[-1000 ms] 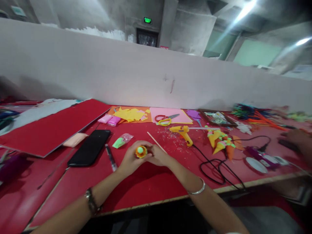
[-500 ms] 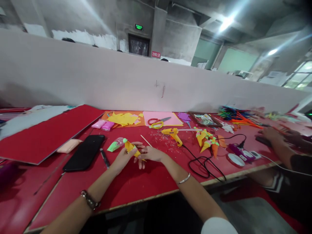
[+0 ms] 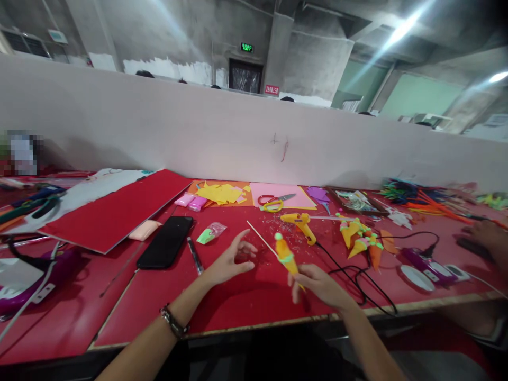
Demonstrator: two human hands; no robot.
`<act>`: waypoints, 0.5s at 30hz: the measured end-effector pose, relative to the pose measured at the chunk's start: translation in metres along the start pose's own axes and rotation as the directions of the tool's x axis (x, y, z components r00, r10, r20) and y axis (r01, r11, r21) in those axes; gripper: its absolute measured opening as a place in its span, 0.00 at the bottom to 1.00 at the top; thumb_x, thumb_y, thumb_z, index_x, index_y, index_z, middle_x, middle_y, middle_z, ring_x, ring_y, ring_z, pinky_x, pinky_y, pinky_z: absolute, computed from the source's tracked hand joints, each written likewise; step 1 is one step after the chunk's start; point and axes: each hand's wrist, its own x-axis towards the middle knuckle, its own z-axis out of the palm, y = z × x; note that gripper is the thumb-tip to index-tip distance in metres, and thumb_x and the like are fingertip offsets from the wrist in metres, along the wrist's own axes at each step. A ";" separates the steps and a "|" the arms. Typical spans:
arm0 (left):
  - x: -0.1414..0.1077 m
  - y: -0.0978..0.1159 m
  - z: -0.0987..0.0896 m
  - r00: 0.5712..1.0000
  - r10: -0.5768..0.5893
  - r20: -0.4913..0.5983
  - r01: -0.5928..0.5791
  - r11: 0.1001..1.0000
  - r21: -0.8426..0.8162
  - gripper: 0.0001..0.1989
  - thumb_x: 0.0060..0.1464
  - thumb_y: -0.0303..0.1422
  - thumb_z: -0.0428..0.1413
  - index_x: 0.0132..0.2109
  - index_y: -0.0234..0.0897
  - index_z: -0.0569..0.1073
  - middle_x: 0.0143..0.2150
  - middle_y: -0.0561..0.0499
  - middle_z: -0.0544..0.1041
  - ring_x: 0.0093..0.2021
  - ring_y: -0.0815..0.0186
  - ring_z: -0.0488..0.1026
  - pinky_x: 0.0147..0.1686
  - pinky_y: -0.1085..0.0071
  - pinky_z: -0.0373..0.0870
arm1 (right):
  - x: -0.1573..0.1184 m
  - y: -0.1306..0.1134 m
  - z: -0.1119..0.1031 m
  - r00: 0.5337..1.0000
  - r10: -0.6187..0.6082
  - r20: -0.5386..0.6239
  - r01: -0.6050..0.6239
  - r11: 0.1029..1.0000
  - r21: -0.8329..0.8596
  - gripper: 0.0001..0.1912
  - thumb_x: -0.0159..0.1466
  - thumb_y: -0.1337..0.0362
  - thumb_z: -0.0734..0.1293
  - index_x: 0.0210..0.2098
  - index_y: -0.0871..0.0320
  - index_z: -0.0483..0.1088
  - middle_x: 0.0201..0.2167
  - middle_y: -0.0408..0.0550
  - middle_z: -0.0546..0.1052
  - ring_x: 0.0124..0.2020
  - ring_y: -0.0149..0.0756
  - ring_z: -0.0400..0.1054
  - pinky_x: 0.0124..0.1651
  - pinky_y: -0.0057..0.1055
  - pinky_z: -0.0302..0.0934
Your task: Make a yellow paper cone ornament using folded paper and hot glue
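My right hand (image 3: 315, 283) is closed round the lower, pointed end of a small yellow paper cone (image 3: 286, 258). The cone has a pale green band round its middle and a light green ball on top, and it leans to the left. My left hand (image 3: 234, 259) holds nothing; its fingers are apart, thumb stretched toward the cone. A thin white stick (image 3: 260, 237) lies on the table between the hands. Beyond the cone rests a yellow glue gun (image 3: 299, 225). Several similar cones (image 3: 359, 238) lie heaped to the right.
At the left are a black phone (image 3: 165, 242), a pen (image 3: 194, 255), a green clay packet (image 3: 210, 233) and a red board (image 3: 130, 211). Scissors (image 3: 273, 202) lie on pink paper at the back. A black cord (image 3: 349, 272) loops on the right, near a co-worker's hand (image 3: 486, 238).
My left hand has let go of the cone and opened. My right hand has carried it to the right, now upright-leaning. The camera view has turned left.
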 end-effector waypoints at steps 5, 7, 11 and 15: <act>-0.002 0.005 0.002 0.994 -0.036 -0.103 0.068 0.942 0.328 0.20 0.48 0.33 0.53 0.50 0.36 0.61 0.33 0.52 0.69 0.35 0.69 0.66 0.40 0.70 0.62 | -0.065 0.026 -0.041 0.930 0.144 -0.338 -0.204 0.967 -0.150 0.18 0.58 0.50 0.58 0.27 0.60 0.63 0.19 0.46 0.73 0.22 0.32 0.66 0.29 0.28 0.57; -0.001 0.006 0.002 0.991 -0.003 -0.135 0.056 0.921 0.386 0.13 0.48 0.32 0.53 0.43 0.35 0.65 0.30 0.53 0.68 0.32 0.70 0.66 0.36 0.73 0.62 | -0.076 0.035 -0.061 0.850 0.203 -0.487 -0.301 0.945 -0.131 0.20 0.58 0.47 0.56 0.28 0.59 0.62 0.18 0.45 0.73 0.21 0.32 0.65 0.27 0.28 0.57; 0.000 0.006 -0.001 0.991 0.021 -0.133 0.043 0.886 0.461 0.05 0.50 0.31 0.50 0.33 0.34 0.67 0.30 0.53 0.69 0.30 0.71 0.65 0.31 0.75 0.61 | -0.073 0.037 -0.101 0.635 0.139 -0.760 -0.594 0.717 -0.365 0.22 0.57 0.46 0.54 0.22 0.57 0.63 0.19 0.49 0.73 0.22 0.36 0.67 0.29 0.32 0.58; 0.001 0.003 -0.007 0.996 0.036 -0.082 0.023 0.781 0.624 0.06 0.51 0.32 0.49 0.31 0.35 0.68 0.29 0.52 0.70 0.30 0.71 0.64 0.31 0.76 0.60 | -0.049 0.036 -0.132 0.513 -0.057 -0.857 -0.787 0.367 -0.496 0.23 0.59 0.49 0.53 0.19 0.57 0.66 0.19 0.53 0.72 0.26 0.44 0.68 0.31 0.38 0.58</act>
